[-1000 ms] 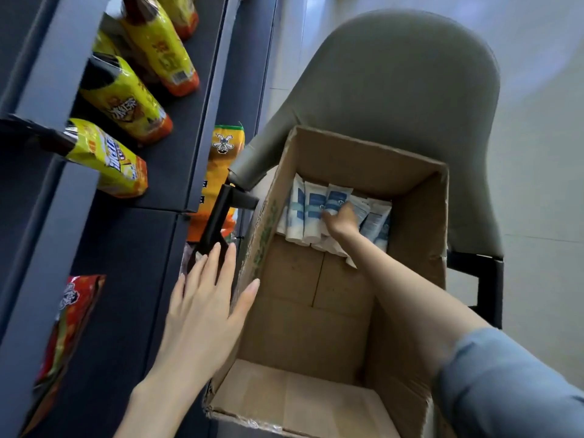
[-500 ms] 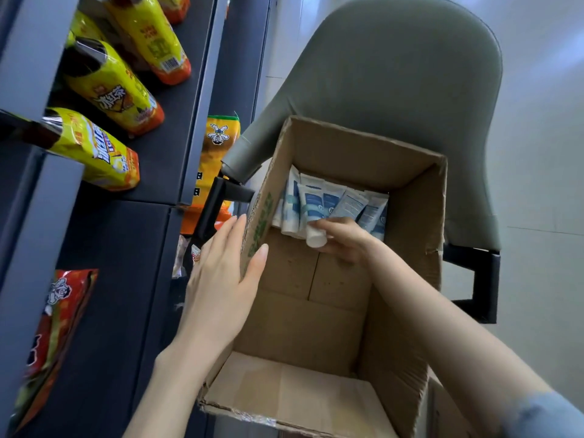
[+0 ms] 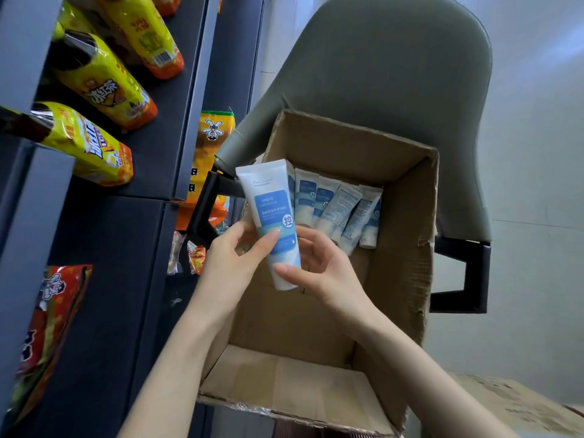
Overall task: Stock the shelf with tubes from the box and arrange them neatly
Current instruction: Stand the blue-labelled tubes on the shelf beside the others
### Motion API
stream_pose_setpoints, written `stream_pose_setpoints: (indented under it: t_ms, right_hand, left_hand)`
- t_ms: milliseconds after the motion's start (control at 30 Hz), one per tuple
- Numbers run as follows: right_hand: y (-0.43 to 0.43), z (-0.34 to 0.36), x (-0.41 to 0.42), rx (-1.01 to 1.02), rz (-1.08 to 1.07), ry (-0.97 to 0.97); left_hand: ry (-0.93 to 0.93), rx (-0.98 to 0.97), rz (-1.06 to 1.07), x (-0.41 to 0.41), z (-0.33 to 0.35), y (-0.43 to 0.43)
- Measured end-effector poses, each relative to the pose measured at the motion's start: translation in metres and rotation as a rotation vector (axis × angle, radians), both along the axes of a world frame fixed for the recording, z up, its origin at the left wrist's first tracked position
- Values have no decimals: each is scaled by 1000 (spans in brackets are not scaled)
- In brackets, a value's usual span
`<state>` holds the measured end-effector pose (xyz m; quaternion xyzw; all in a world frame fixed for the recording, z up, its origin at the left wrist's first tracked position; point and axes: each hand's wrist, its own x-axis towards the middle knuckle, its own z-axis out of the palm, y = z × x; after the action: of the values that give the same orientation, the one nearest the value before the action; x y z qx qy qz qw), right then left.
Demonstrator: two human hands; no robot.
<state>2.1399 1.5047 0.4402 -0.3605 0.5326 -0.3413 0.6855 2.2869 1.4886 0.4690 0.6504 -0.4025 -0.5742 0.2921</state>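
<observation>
A white and blue tube point(image 3: 271, 213) is held above the open cardboard box point(image 3: 407, 235), cap end down. My right hand point(image 3: 319, 267) grips its lower part from the right, thumb across the front near the cap. My left hand point(image 3: 230, 260) pinches the same tube from the left, thumb on its front. Several more tubes point(image 3: 335, 210) lean in a row against the far inner wall of the box. The dark shelf point(image 3: 120, 241) stands to the left of the box.
The box sits on a grey chair point(image 3: 388, 67) with black armrests point(image 3: 464, 279). Yellow bottles point(image 3: 104, 83) lie on the upper shelf boards. An orange snack bag point(image 3: 211, 153) stands between shelf and chair, and a red snack bag point(image 3: 47, 327) lies at the lower left.
My right hand has lifted one tube out of the row in the box. My left hand has left the box's side wall and taken hold of the tube too.
</observation>
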Motion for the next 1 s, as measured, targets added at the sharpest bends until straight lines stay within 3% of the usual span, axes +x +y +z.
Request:
stream_pose_setpoints:
  t_ms: [267,467,633,1000]
  right_hand:
    - [-3,1,5,-72,38,-34]
    - [-21,-45,-21,46,-241,389]
    - [-51,-95,-48,223,-353,580]
    - [-86,-143,-67,246,-396,741]
  left_hand:
    - [100,-23,183,8,1,3]
    - [60,-14,221,23,-1,4]
    - [50,1,229,31,-3,7]
    - [99,12,159,32,-9,9]
